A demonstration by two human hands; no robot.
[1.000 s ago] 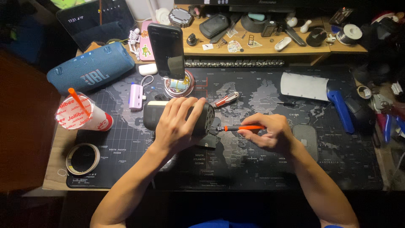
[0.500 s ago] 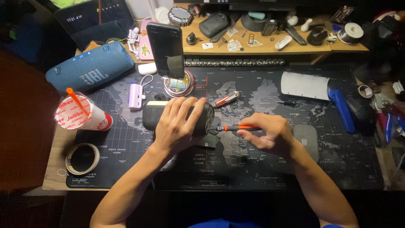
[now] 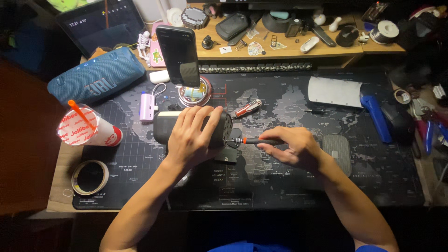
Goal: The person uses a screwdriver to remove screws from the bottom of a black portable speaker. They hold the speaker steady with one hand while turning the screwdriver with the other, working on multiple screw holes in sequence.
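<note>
From the head view I see my left hand (image 3: 193, 135) spread flat over a dark cylindrical device (image 3: 186, 127) that lies on its side on the worktop (image 3: 298, 186), near the middle of the dark map-printed mat (image 3: 280, 177). The fingers curl round its upper face and pin it down, so that hand is closed on the cylinder, not loose over it.

The cylinder's long axis runs left to right across my view. Its perforated end cap (image 3: 227, 129) faces right, toward my right hand (image 3: 294, 148). That hand is closed in a pinch round the orange-and-black handle of a small screwdriver (image 3: 256, 140), and the shaft points left, roughly in line with the cylinder's axis. The tip sits at the lower edge of the end cap; I cannot tell whether it is seated in a screw head.

So the work meets end-on: cylinder to the left, tool coming in from the right, the two nearly in line. The right hand is the one nearer the end cap; the left covers the body.

A second, red-handled screwdriver (image 3: 247, 108) lies just beyond the cylinder, apart from both hands. A small black piece (image 3: 226, 155) rests on the mat just below the end cap
</note>
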